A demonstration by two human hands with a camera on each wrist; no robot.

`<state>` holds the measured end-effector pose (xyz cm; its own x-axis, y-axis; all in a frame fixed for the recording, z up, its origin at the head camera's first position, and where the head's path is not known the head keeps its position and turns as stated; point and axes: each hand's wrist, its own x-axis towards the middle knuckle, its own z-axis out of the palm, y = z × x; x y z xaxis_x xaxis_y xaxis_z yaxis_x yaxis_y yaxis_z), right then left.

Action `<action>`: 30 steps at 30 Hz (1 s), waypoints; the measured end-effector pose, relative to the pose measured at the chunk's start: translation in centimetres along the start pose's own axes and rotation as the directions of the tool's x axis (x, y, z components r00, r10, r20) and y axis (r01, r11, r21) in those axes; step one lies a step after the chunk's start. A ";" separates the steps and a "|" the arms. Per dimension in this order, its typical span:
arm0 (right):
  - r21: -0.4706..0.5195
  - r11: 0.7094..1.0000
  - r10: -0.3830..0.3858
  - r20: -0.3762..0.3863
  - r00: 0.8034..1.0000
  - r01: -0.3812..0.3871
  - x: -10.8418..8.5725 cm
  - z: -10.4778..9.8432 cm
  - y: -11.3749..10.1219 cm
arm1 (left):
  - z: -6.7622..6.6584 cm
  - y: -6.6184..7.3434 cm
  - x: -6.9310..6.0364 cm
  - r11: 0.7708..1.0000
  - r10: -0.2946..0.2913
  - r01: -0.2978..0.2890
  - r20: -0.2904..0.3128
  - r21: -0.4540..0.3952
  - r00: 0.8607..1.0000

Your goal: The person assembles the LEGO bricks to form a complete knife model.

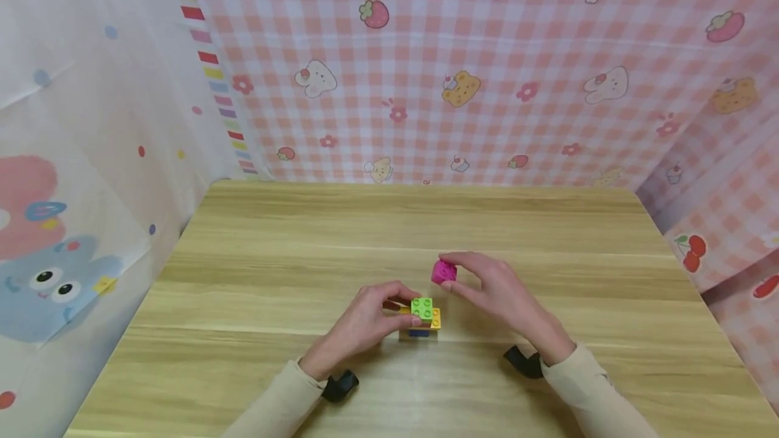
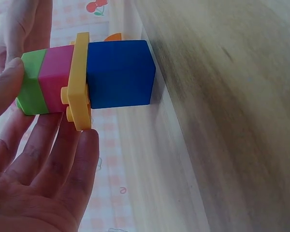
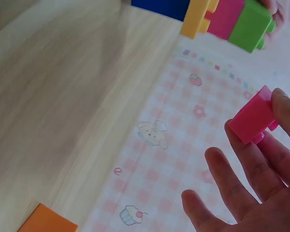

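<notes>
A stack of bricks stands upright on the table, with a green brick (image 1: 422, 308) (image 2: 34, 82) (image 3: 250, 25) on top. Below it come a pink brick (image 2: 57, 79) (image 3: 224, 17), a yellow plate (image 2: 79, 82) (image 3: 199, 18) and blue at the bottom (image 2: 120, 74) (image 3: 164, 6). My left hand (image 1: 363, 320) (image 2: 43, 179) holds the stack near its top, thumb on the green brick. To the right and slightly beyond it, my right hand (image 1: 502, 293) (image 3: 266, 193) pinches a separate pink brick (image 1: 444, 272) (image 3: 254, 118) between thumb and fingers, apart from the stack.
An orange piece (image 3: 47, 221) shows at the lower left of the right wrist view; orange also peeks out behind the blue part (image 2: 114, 36) in the left wrist view. Black wrist-worn devices (image 1: 341, 386) sit under both wrists. Patterned cloth (image 1: 389, 86) hangs behind the wooden table (image 1: 292, 242).
</notes>
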<state>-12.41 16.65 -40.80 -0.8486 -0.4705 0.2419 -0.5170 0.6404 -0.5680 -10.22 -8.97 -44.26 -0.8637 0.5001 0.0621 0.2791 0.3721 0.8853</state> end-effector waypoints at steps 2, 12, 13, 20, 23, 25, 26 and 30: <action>0.007 1.000 -0.009 0.004 1.000 0.009 -0.2 0.0 -0.3 | 0.1 0.0 0.0 1.000 0.002 -0.002 -0.003 -0.012 1.000; 0.055 0.995 -0.088 0.006 0.996 0.087 -0.9 0.3 -1.5 | 0.1 -0.1 -0.1 0.999 0.012 -0.012 -0.007 -0.037 1.000; 0.059 0.994 -0.090 0.006 0.996 0.090 -0.9 0.3 -1.6 | 0.1 -0.1 -0.1 0.999 0.016 -0.017 -0.008 -0.043 1.000; 0.063 0.988 -0.142 0.000 0.990 0.141 -1.1 0.8 -1.9 | 0.1 -0.2 -0.2 0.998 0.035 -0.036 -0.017 -0.050 0.999; 0.056 0.985 -0.166 0.003 0.986 0.166 -1.1 1.1 -1.9 | 0.1 -0.4 -0.1 0.998 0.041 -0.042 -0.018 -0.050 0.999; 0.056 0.983 -0.176 0.007 0.984 0.175 -1.0 1.2 -2.0 | 0.1 -0.4 -0.1 0.998 0.046 -0.047 -0.018 -0.051 0.999; 0.057 0.983 -0.178 0.010 0.984 0.177 -1.0 1.2 -2.0 | 0.1 -0.4 -0.1 0.998 0.049 -0.050 -0.017 -0.050 0.999; 0.077 0.982 -0.176 0.023 0.984 0.174 -1.0 1.4 -2.2 | 0.1 -0.4 -0.1 0.998 0.046 -0.047 -0.014 -0.045 0.999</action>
<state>-10.26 14.90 -40.93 -0.7415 -0.5897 0.3201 -0.6464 0.5000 -0.5763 -10.20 -9.13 -44.64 -0.8559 0.5055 0.1093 0.2999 0.3129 0.9012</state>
